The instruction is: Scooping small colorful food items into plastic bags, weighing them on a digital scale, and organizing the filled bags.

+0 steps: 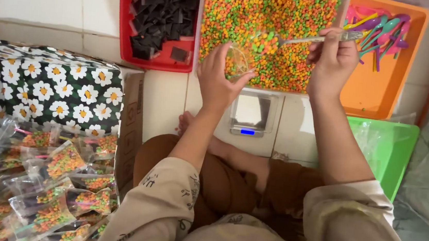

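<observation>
The left hand (221, 77) pinches a small clear bag (239, 60) open over the tray of orange-and-green pellets (286, 8), while the right hand (333, 58) grips a clear spoon (304, 39) tipping pellets in (filling, I'd say). The scale (252, 113) sits just nearer; weighing calls for a steady set-down.

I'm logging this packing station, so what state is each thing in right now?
left hand: holds small clear bag open
right hand: grips spoon, loaded with pellets
clear tray: full of coloured pellets
red tray: partly filled with dark pieces
scale: lit, pan bare
filled bags: piled
green tray: holds clear plastic
</observation>
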